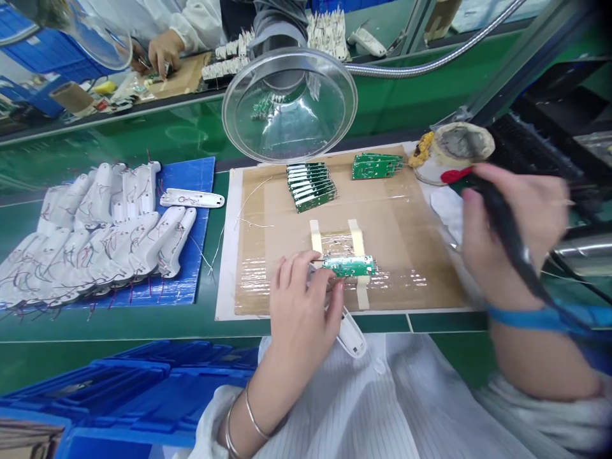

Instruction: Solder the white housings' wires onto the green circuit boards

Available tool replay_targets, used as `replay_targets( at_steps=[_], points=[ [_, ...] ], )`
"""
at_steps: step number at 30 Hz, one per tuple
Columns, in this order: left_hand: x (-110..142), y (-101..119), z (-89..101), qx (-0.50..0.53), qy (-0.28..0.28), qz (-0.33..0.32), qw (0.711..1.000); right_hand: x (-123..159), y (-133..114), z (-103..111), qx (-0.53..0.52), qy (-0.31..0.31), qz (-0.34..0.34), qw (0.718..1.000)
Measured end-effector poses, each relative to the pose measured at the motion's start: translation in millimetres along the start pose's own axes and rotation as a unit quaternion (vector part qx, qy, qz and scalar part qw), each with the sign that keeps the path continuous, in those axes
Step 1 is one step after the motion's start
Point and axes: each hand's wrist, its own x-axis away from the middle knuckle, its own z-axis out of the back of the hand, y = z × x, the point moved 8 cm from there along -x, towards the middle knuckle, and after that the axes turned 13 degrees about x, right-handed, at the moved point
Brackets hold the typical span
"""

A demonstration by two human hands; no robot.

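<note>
My left hand [303,296] has its fingers closed at the left end of a green circuit board [351,266], just over the cardboard. A reddish wire shows at that end. Partly hidden under the palm, a white plastic housing [352,336] sticks out past the table's front edge. Raised at the right, my blurred right hand [514,229] grips a soldering iron [502,213] with a black handle and a red part near the fingers. Its tip cannot be made out. Close by stands a round pot [461,153] with a yellow sponge [421,150] at its rim.
Stacked circuit boards [310,185] and a second stack of boards [377,166] lie on the cardboard [268,280]. A lamp or lens head [289,105] hangs above. Many wired white housings [95,236] cover a blue sheet [203,191]. Across the bench, a co-worker's hand [165,51] works.
</note>
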Motion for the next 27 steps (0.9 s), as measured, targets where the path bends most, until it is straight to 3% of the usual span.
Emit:
replay_targets(
  at_steps=[2,5,7,10,14,27],
  points=[
    [-1,-2,-1.2,0.0,-0.011,0.008,1.0,-6,3,-13,0.004,-0.058,-0.001,0.998],
    [-3,-6,-8.8,0.024,-0.04,0.019,0.999,7,-5,1,-0.101,0.008,-0.058,0.993],
    [-4,-7,-11.8,0.037,-0.045,0.024,0.998,29,-14,14,-0.237,0.063,-0.09,0.965],
    [-4,-7,-13.2,0.045,-0.045,0.029,0.998,61,-34,16,-0.335,0.017,-0.083,0.938],
    [-4,-7,-13.2,0.053,-0.047,0.036,0.997,83,-43,16,-0.328,-0.031,-0.064,0.942],
    [-4,-8,-13.7,0.052,-0.041,0.037,0.997,82,-51,10,-0.314,-0.1,-0.008,0.944]
  ],
)
